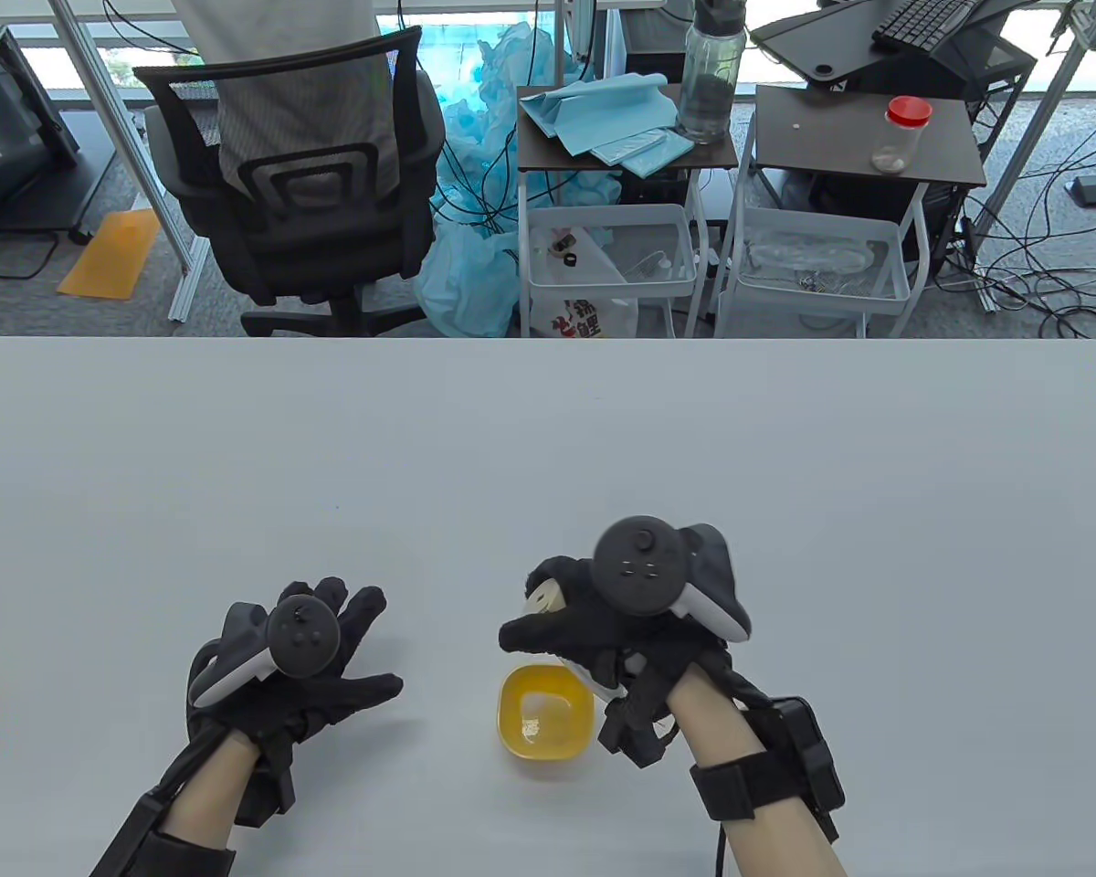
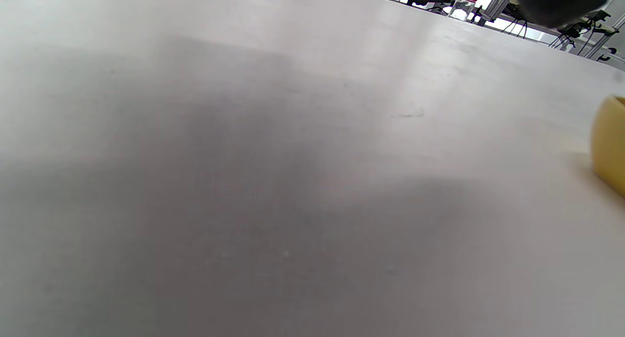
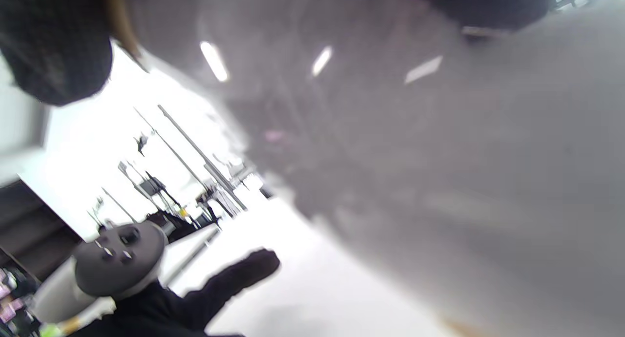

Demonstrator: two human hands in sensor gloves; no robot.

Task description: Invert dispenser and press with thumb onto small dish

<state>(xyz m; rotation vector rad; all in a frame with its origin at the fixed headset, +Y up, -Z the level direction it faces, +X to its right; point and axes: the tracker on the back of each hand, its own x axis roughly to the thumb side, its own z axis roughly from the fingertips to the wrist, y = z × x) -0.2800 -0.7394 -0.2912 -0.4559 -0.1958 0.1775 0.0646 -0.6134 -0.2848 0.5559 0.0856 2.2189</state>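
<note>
A small yellow dish (image 1: 546, 712) stands on the grey table (image 1: 548, 438) near the front; its side shows at the right edge of the left wrist view (image 2: 610, 146). My right hand (image 1: 594, 621) grips a white dispenser (image 1: 542, 600) just above and behind the dish; only bits of white show between the fingers, and its thumb reaches left. The dispenser fills the right wrist view as a blurred grey surface (image 3: 415, 146). My left hand (image 1: 320, 653) rests flat on the table with spread fingers, left of the dish and empty; it also shows in the right wrist view (image 3: 195, 293).
A black office chair (image 1: 301, 183) and two side carts (image 1: 621, 164) with a water bottle (image 1: 711, 78) and a red-lidded jar (image 1: 901, 135) stand beyond the table's far edge.
</note>
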